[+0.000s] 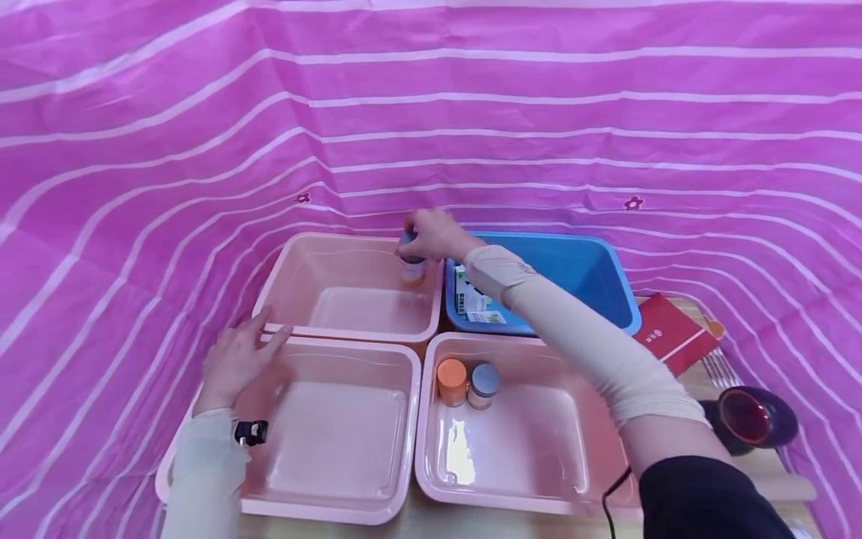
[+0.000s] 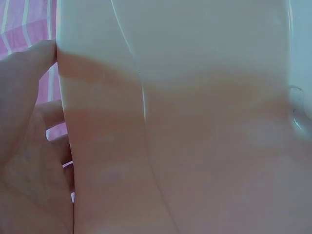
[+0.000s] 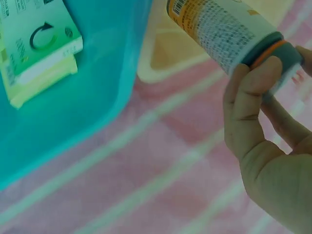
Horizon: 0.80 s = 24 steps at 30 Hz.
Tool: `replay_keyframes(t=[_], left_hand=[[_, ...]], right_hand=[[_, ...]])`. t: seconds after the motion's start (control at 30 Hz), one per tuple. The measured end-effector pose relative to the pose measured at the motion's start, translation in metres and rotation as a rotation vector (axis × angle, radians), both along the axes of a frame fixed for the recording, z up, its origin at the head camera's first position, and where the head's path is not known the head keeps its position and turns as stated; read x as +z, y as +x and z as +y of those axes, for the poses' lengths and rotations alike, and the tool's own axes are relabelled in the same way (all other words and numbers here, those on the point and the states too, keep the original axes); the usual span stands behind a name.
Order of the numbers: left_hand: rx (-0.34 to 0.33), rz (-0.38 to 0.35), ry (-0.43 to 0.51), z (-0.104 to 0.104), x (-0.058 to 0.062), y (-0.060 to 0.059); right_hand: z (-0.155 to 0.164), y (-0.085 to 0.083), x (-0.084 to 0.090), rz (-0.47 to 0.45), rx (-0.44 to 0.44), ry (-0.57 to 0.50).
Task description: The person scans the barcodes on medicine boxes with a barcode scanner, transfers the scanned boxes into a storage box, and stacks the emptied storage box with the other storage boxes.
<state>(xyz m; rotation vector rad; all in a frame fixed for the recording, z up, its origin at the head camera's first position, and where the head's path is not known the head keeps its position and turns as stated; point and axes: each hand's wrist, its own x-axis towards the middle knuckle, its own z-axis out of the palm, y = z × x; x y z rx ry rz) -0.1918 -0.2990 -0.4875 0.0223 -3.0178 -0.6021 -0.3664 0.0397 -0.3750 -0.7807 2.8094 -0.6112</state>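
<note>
My right hand (image 1: 439,233) reaches over the far-left pink bin (image 1: 337,239) and grips a small bottle (image 1: 412,272) by its grey cap. In the right wrist view the fingers curl round that cap, and the bottle (image 3: 222,34) shows a white and orange printed label. The bottle hangs close to the bin's right wall. My left hand (image 1: 232,363) rests at the far-left corner of the near-left pink bin (image 1: 364,516), fingers spread. From the left wrist view, the left hand (image 2: 24,146) lies along the bin's edge, some fingers partly hidden behind it.
A blue bin (image 1: 606,258) at far right holds green-and-white boxes (image 1: 468,296). An orange-lidded jar (image 1: 452,382) and a grey-lidded jar (image 1: 483,385) stand in the near-right pink bin (image 1: 512,505). Rightward lie a red booklet (image 1: 676,333), a fork (image 1: 719,368) and a dark, glossy object (image 1: 754,419).
</note>
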Motion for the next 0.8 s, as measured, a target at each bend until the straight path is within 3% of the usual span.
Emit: replay_keyframes(t=[0.27, 0.5, 0.8], left_hand=[[-0.026, -0.002, 0.009, 0.022, 0.002, 0.0], [-0.052, 0.027, 0.013, 0.037, 0.006, -0.001], [-0.048, 0.02, 0.006, 0.033, 0.008, -0.003]], right_hand=[[-0.009, -0.008, -0.043, -0.044, -0.032, 0.219], [-0.003, -0.006, -0.062, -0.071, -0.059, 0.375], [0.004, 0.002, -0.048, -0.072, -0.044, 0.269]])
